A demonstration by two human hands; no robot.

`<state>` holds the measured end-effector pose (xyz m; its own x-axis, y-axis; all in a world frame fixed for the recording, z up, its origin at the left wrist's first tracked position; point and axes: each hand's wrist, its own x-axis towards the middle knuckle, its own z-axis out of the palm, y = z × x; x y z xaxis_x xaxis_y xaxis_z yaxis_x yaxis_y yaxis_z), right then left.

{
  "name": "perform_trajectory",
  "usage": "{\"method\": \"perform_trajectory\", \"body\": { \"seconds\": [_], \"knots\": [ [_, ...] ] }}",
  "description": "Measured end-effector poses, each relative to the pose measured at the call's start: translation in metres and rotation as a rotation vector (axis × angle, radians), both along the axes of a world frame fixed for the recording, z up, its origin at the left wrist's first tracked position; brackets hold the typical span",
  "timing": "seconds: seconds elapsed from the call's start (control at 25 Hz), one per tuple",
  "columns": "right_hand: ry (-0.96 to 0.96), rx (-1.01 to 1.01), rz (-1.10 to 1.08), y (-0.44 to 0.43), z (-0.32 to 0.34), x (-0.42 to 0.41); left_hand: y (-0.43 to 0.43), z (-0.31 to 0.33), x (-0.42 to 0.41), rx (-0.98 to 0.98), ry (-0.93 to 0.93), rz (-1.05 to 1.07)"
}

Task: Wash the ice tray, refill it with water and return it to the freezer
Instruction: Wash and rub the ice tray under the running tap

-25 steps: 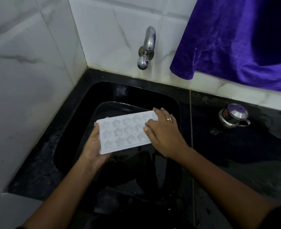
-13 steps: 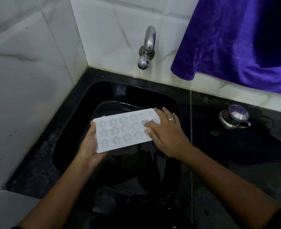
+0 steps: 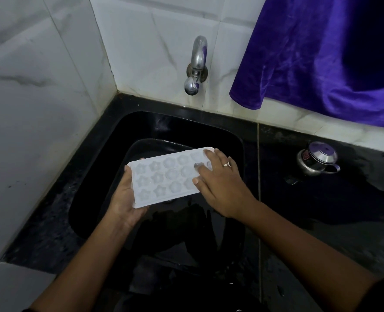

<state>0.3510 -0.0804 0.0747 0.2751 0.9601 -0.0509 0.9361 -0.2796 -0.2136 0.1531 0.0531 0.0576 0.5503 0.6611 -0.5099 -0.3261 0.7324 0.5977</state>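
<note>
The ice tray [image 3: 164, 176] is at the centre of the frame, held over the black sink [image 3: 141, 122] with its moulds facing up. The left hand [image 3: 124, 199] cradles its left end from below, fingers [image 3: 141, 159] curled round the far edge. The right hand [image 3: 220, 183] lies on the right end, fingers [image 3: 200, 167] straight and slightly apart, pressing the moulds. This looks like the washing step. No water shows at the tap [image 3: 195, 66], upper centre. Next, it probably needs opening, with the tray brought beneath.
</note>
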Motion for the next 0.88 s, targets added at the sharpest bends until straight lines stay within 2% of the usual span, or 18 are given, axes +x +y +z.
{"method": "perform_trajectory", "body": {
  "seconds": [0.2, 0.4, 0.56, 0.68, 0.88],
  "knots": [
    [0.018, 0.011, -0.064, 0.001, 0.001, 0.004, -0.001, -0.002, 0.0, 0.004, 0.036, -0.005],
    [0.04, 0.026, 0.014, -0.015, 0.0, 0.011, 0.004, 0.005, -0.004, -0.03, 0.036, 0.047],
    [0.094, 0.053, -0.093, -0.031, -0.005, 0.018, 0.005, 0.005, -0.007, -0.02, 0.042, 0.019],
    [0.097, 0.046, -0.147, -0.02, -0.005, 0.013, 0.002, 0.002, -0.003, 0.011, 0.064, -0.004],
    [0.051, 0.015, -0.12, -0.018, -0.003, 0.02, 0.005, -0.003, -0.006, 0.012, 0.059, -0.016]
  ]
}}
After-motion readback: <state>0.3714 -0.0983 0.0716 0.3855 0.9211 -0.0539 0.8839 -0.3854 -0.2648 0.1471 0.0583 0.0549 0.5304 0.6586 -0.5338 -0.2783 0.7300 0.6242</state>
